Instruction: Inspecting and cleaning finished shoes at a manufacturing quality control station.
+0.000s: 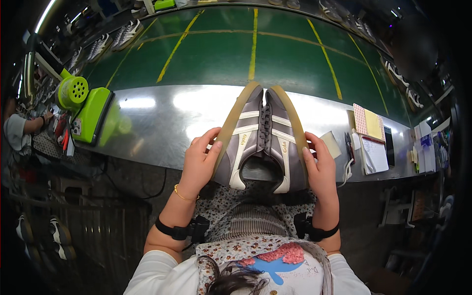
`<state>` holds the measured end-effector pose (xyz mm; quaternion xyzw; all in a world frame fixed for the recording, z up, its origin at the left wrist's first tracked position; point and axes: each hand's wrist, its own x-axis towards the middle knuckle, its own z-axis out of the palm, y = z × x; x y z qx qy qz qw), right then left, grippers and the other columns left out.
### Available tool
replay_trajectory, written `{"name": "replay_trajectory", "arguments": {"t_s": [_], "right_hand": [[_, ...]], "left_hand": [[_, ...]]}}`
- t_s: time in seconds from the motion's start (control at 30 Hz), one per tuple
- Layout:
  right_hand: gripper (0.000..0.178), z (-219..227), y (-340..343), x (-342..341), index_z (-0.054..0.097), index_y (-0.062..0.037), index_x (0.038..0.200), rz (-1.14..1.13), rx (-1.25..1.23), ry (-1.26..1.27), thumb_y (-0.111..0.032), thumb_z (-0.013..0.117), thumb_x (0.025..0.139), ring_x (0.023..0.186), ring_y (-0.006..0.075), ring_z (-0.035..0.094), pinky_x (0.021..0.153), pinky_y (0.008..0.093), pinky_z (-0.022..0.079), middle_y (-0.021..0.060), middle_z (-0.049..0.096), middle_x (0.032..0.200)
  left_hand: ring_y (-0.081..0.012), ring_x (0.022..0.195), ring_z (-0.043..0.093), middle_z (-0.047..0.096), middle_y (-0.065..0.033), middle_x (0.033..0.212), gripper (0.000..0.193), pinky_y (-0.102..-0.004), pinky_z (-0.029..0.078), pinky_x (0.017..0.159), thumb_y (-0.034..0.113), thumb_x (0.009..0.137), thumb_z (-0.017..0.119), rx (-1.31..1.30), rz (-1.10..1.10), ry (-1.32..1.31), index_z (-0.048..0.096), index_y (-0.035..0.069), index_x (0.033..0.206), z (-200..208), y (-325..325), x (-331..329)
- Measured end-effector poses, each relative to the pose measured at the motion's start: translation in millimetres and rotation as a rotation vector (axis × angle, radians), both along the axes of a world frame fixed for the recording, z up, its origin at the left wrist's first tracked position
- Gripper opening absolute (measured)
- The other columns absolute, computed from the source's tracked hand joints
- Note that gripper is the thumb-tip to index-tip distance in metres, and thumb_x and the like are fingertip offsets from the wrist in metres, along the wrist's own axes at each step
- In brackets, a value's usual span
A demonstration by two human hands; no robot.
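A pair of grey sneakers with white stripes and gum-coloured soles is held up side by side in front of me, toes pointing away. My left hand grips the left sneaker along its outer sole, thumb and fingers around the edge. On the other side, my right hand holds the right sneaker in the same way. The dark laces meet in the middle, and the two heel openings face me. Both shoes are above the near edge of the metal table.
A bright green machine with a round vented head stands at left. To the right lie a notebook, a checked pad, a dark phone and a pale sheet. Beyond runs a green belt with yellow lines. A co-worker's arm shows far left.
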<state>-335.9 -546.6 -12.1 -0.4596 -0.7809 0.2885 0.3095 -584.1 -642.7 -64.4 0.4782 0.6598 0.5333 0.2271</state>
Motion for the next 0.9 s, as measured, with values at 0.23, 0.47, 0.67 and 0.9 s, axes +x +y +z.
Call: {"name": "replay_trajectory", "arguments": {"t_s": [0.23, 0.47, 0.67, 0.9], "right_hand": [[0.033, -17.4, 6.7, 10.1, 0.051, 0.0012, 0.121, 0.055, -0.048, 0.150, -0.012, 0.050, 0.091, 0.099, 0.0228, 0.058, 0.080, 0.0307, 0.047, 0.0152, 0.059, 0.111], [0.052, -13.7, 2.5, 5.8, 0.041, -0.0015, 0.132, 0.079, -0.179, 0.096, -0.023, 0.058, 0.088, 0.106, 0.0261, 0.056, 0.091, 0.0337, 0.042, 0.0193, 0.057, 0.116], [0.059, -12.0, 5.5, 9.9, 0.036, -0.0031, 0.136, 0.067, -0.278, 0.088, -0.027, 0.060, 0.087, 0.109, 0.0276, 0.055, 0.093, 0.0340, 0.041, 0.0199, 0.057, 0.117], [0.058, -13.4, 4.4, 11.7, 0.038, -0.0024, 0.134, 0.083, -0.236, 0.114, -0.026, 0.061, 0.086, 0.107, 0.0273, 0.056, 0.092, 0.0334, 0.041, 0.0200, 0.058, 0.115]], "left_hand": [[-0.0316, 0.110, 0.051, 0.056, -0.0195, 0.120, 0.051, -0.0399, 0.041, 0.092, 0.020, 0.081, 0.065, -0.028, -0.022, 0.366, 0.049, 0.005, 0.128, 15.1, 0.8, 1.3], [-0.0408, 0.118, 0.042, 0.037, -0.0248, 0.137, 0.073, -0.0455, 0.036, 0.097, 0.021, 0.067, 0.075, -0.104, -0.005, 0.828, 0.045, 0.010, 0.133, 29.8, 7.5, 40.2], [-0.0253, 0.114, 0.052, 0.051, -0.0176, 0.127, 0.070, -0.0349, 0.043, 0.096, 0.006, 0.067, 0.056, 0.142, -0.106, -0.653, 0.039, -0.002, 0.134, 18.7, 2.4, -8.2], [-0.0313, 0.125, 0.044, 0.039, -0.0171, 0.141, 0.074, -0.0427, 0.035, 0.107, 0.023, 0.075, 0.063, 0.526, -0.593, -1.587, 0.033, 0.001, 0.139, -43.4, -22.2, -22.7]]}}
